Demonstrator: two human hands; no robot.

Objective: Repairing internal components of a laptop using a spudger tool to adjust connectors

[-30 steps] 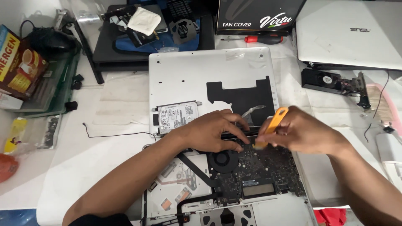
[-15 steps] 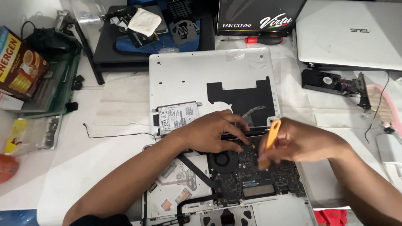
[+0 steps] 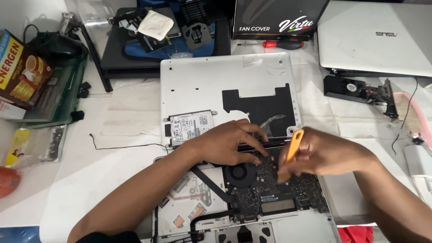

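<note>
A laptop repair bench, and it's a busy one.

Front and centre sits an opened laptop (image 3: 243,198), its dark circuit board and fan bare, its grey bottom cover (image 3: 211,85) lying just above. At upper right a closed silver laptop (image 3: 378,38) waits, a loose cooling fan (image 3: 355,90) just beneath it. A red-handled screwdriver (image 3: 281,44) rests at top centre, and another stripped dark machine (image 3: 148,40) crowds the upper left on the white worktop (image 3: 90,189).

Right hand (image 3: 330,155) grips orange pry tool (image 3: 290,150) — above logic board (image 3: 279,189).

Left hand (image 3: 227,145) flat, palm down; right hand (image 3: 326,153) gripping
</note>
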